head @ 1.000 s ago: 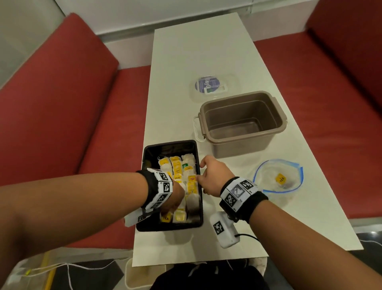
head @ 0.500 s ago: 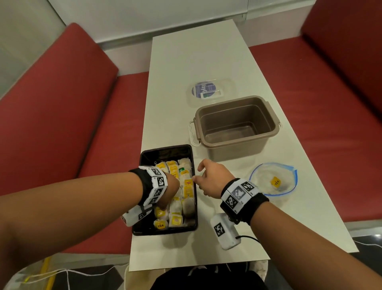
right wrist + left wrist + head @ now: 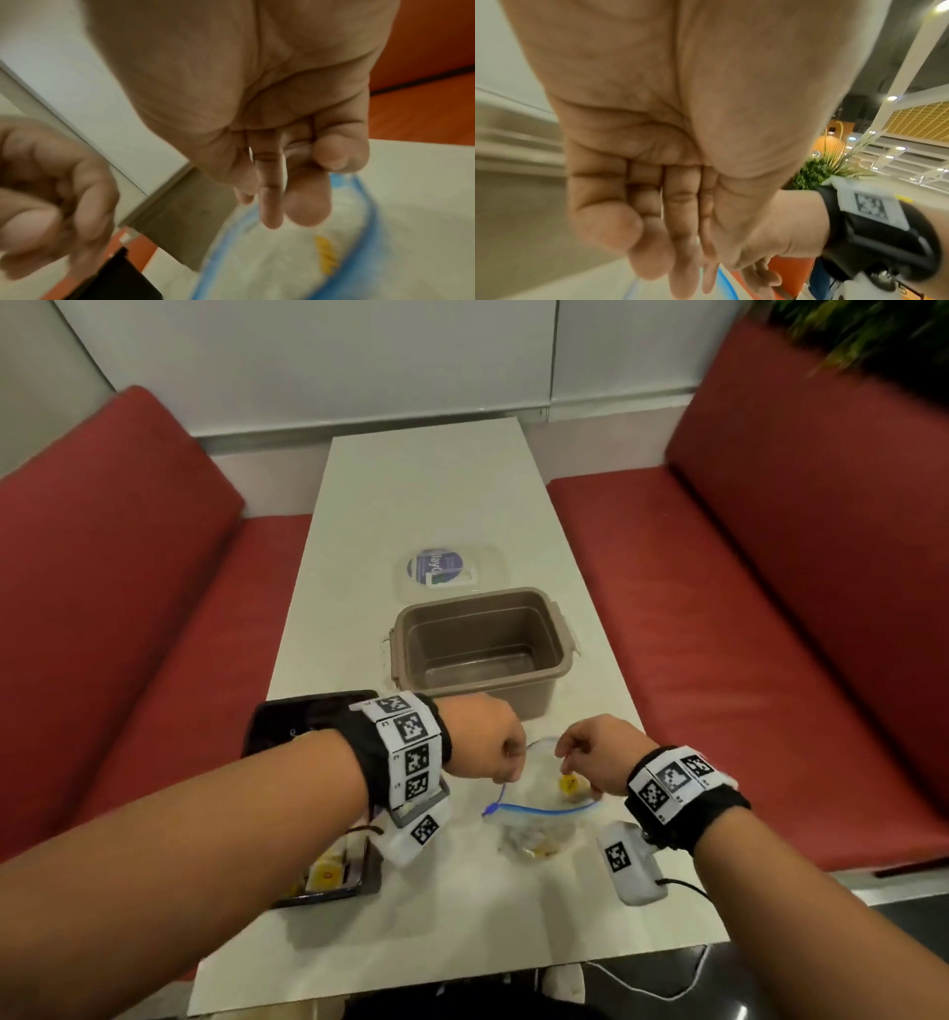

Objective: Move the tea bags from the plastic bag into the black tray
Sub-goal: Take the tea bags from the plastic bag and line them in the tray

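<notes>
Two hands meet over the plastic bag (image 3: 539, 819) at lower centre of the head view. One yellow-tagged tea bag (image 3: 569, 784) lies inside it, beside the right hand (image 3: 598, 752); more may sit lower in the bag, too blurred to tell. The black tray (image 3: 308, 716), lower left, holds tea bags but is largely hidden by the forearm. To finish cleanly, one hand should hold the blue-edged mouth open while the other reaches in and lifts the tea bag by its tag. The left hand (image 3: 485, 742) curls at the bag's rim, apparently pinching it. Whether the right hand's bent fingers grip anything, I cannot tell.
</notes>
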Action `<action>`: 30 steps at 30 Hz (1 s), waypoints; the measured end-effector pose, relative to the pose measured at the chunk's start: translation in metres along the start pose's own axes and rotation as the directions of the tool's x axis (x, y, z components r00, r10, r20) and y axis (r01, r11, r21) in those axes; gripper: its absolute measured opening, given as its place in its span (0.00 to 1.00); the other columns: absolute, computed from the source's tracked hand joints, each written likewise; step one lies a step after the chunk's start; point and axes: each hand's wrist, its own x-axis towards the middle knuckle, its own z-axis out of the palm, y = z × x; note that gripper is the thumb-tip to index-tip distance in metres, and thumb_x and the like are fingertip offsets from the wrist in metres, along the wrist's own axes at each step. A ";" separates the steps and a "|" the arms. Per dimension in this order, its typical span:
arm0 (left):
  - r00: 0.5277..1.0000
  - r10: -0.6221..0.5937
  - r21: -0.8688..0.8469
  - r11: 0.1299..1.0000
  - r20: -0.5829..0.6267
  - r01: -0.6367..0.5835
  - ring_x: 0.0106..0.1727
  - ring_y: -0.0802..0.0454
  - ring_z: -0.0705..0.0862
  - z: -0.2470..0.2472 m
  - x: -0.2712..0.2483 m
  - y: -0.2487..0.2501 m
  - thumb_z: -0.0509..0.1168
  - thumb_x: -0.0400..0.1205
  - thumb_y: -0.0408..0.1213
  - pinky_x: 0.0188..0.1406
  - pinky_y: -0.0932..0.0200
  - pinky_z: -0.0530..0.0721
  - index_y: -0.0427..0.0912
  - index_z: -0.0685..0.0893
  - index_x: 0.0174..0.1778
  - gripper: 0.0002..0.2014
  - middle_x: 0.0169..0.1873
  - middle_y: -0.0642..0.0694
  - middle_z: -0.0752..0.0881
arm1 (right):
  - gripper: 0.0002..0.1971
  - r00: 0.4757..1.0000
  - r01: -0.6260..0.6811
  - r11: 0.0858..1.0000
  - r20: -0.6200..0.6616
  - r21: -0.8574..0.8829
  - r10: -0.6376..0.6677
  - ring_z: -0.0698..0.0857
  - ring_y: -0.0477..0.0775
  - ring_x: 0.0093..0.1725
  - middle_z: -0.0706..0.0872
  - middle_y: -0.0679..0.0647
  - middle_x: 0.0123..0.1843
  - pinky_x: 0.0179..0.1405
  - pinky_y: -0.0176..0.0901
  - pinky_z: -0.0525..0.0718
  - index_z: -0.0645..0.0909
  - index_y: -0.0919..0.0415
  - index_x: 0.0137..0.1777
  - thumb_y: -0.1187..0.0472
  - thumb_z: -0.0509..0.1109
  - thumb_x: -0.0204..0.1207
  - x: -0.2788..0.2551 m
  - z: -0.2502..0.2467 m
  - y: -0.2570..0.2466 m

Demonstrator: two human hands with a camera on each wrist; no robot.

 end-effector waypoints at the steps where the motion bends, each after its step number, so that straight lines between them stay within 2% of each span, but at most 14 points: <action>1: 1.000 0.008 -0.001 1.000 -0.021 -0.009 0.45 0.53 0.86 0.011 0.016 0.011 0.67 0.81 0.42 0.46 0.59 0.82 0.48 0.91 0.50 0.08 0.43 0.54 0.90 | 0.08 0.999 -0.017 0.998 0.040 -0.059 0.019 0.87 0.46 0.23 0.91 0.49 0.44 0.23 0.36 0.81 0.85 0.55 0.51 0.65 0.67 0.76 0.001 0.002 0.012; 3: 0.998 -0.016 -0.002 1.000 -0.057 0.016 0.48 0.47 0.86 0.036 0.049 0.027 0.66 0.82 0.42 0.50 0.57 0.83 0.47 0.91 0.53 0.10 0.48 0.48 0.91 | 0.09 0.990 -0.002 0.988 0.142 -0.156 0.025 0.90 0.52 0.28 0.90 0.50 0.52 0.17 0.31 0.76 0.82 0.54 0.54 0.60 0.71 0.75 0.001 0.008 0.030; 5: 0.994 -0.094 -0.006 0.996 -0.058 0.094 0.50 0.42 0.87 0.062 0.079 0.033 0.65 0.82 0.40 0.53 0.53 0.84 0.45 0.91 0.55 0.11 0.50 0.43 0.91 | 0.15 0.975 0.037 0.975 0.220 -0.219 0.013 0.90 0.54 0.34 0.88 0.51 0.57 0.20 0.32 0.77 0.81 0.53 0.56 0.58 0.77 0.70 0.001 0.014 0.041; 8: 0.975 -0.220 -0.030 0.975 -0.042 0.219 0.50 0.40 0.87 0.091 0.106 0.031 0.68 0.79 0.39 0.51 0.55 0.84 0.45 0.91 0.51 0.09 0.50 0.43 0.90 | 0.24 0.982 0.106 0.922 0.183 -0.372 -0.039 0.89 0.56 0.48 0.89 0.53 0.58 0.45 0.38 0.83 0.83 0.54 0.61 0.55 0.81 0.65 0.006 0.024 0.051; 10: 0.960 -0.268 -0.072 0.962 -0.088 0.262 0.51 0.43 0.87 0.105 0.112 0.028 0.73 0.75 0.43 0.49 0.58 0.83 0.50 0.90 0.51 0.10 0.51 0.47 0.90 | 0.19 0.986 0.138 0.874 0.145 -0.466 -0.078 0.87 0.59 0.56 0.89 0.55 0.54 0.53 0.41 0.82 0.86 0.55 0.58 0.57 0.79 0.66 0.012 0.029 0.055; 13: 0.952 -0.272 -0.130 0.958 -0.141 0.255 0.54 0.46 0.86 0.115 0.114 0.025 0.73 0.75 0.46 0.54 0.58 0.82 0.48 0.87 0.60 0.18 0.54 0.48 0.89 | 0.08 0.986 0.165 0.835 0.090 -0.525 -0.139 0.86 0.63 0.55 0.87 0.57 0.48 0.51 0.44 0.81 0.87 0.59 0.50 0.61 0.71 0.72 0.018 0.030 0.057; 16: 0.948 -0.267 -0.221 0.949 -0.173 0.226 0.56 0.46 0.85 0.117 0.112 0.026 0.70 0.78 0.46 0.55 0.58 0.81 0.44 0.84 0.66 0.21 0.55 0.46 0.88 | 0.06 0.972 0.197 0.843 -0.014 -0.501 -0.235 0.84 0.64 0.53 0.82 0.58 0.50 0.48 0.46 0.78 0.84 0.60 0.47 0.62 0.66 0.73 0.022 0.029 0.064; 19: 0.934 -0.300 -0.347 0.911 -0.191 0.222 0.57 0.50 0.85 0.119 0.109 0.023 0.70 0.78 0.48 0.57 0.60 0.81 0.49 0.83 0.68 0.22 0.56 0.49 0.87 | 0.02 0.949 0.244 0.876 -0.085 -0.417 -0.305 0.84 0.66 0.48 0.79 0.57 0.52 0.44 0.46 0.76 0.79 0.58 0.43 0.63 0.65 0.73 0.023 0.026 0.070; 22: 0.920 -0.334 -0.399 0.887 -0.207 0.232 0.57 0.51 0.85 0.121 0.107 0.024 0.70 0.78 0.48 0.58 0.62 0.81 0.49 0.86 0.64 0.19 0.56 0.49 0.88 | 0.02 0.920 0.307 0.881 -0.126 -0.359 -0.372 0.83 0.65 0.47 0.79 0.57 0.52 0.45 0.46 0.76 0.76 0.58 0.44 0.64 0.65 0.73 0.023 0.026 0.073; 26: 0.891 -0.398 -0.428 0.860 -0.218 0.279 0.50 0.50 0.85 0.125 0.109 0.026 0.70 0.77 0.46 0.46 0.63 0.79 0.46 0.91 0.49 0.10 0.43 0.48 0.88 | 0.07 0.908 0.361 0.876 -0.092 -0.319 -0.408 0.84 0.60 0.51 0.82 0.56 0.54 0.51 0.43 0.80 0.80 0.61 0.47 0.59 0.69 0.72 0.023 0.029 0.082; 27: 0.878 -0.418 -0.417 0.859 -0.232 0.299 0.50 0.49 0.86 0.125 0.109 0.026 0.70 0.76 0.45 0.47 0.62 0.80 0.46 0.90 0.48 0.10 0.45 0.48 0.89 | 0.07 0.906 0.380 0.871 -0.066 -0.311 -0.419 0.84 0.59 0.51 0.83 0.55 0.54 0.52 0.43 0.81 0.80 0.60 0.44 0.57 0.71 0.70 0.022 0.029 0.085; 30: 0.824 -0.498 -0.422 0.830 -0.271 0.363 0.53 0.48 0.86 0.124 0.109 0.022 0.69 0.76 0.44 0.50 0.61 0.81 0.46 0.87 0.56 0.14 0.52 0.46 0.88 | 0.14 0.907 0.402 0.860 0.005 -0.314 -0.422 0.84 0.55 0.51 0.84 0.49 0.60 0.52 0.43 0.82 0.79 0.58 0.37 0.50 0.78 0.64 0.017 0.025 0.092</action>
